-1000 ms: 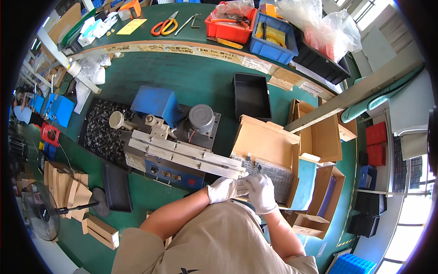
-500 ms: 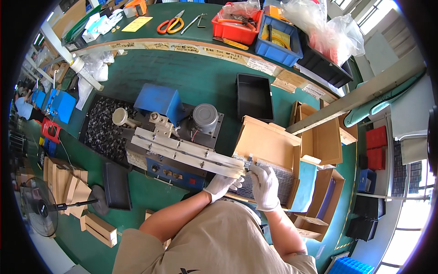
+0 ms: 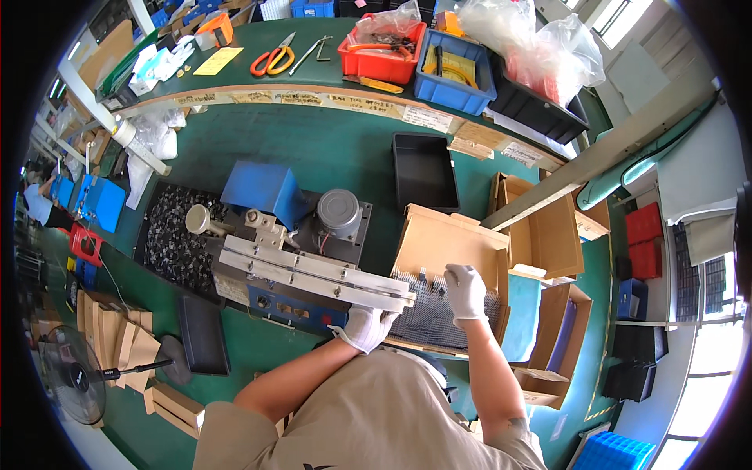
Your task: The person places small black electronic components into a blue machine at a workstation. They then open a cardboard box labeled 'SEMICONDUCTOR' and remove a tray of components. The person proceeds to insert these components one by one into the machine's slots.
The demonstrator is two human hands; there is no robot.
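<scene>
My left hand (image 3: 366, 327), in a white glove, is at the right end of a long pale metal rail (image 3: 313, 276). Its fingers are partly hidden below the rail, so their grip does not show. Over an open cardboard box (image 3: 450, 235) hovers my right hand (image 3: 466, 294), gloved too. Its fingers are bent together in a pinch; anything between them is too small to make out. Close-set rows of thin grey pieces (image 3: 427, 317) fill the box's near part. The rail belongs to a bench machine with a blue housing (image 3: 262, 192) and a round grey motor-like cylinder (image 3: 338, 210).
Small dark parts (image 3: 176, 239) lie heaped left of the machine. A black tray (image 3: 425, 172) sits behind the box, and another (image 3: 204, 335) at left. More cardboard boxes (image 3: 540, 235) and a slanting post (image 3: 603, 172) stand right. Orange-handled scissors (image 3: 274, 59) lie on the shelf.
My right hand has moved away from the rail's end, to the right and up over the box. My left hand has stayed by the rail's end. The whole view has shifted slightly.
</scene>
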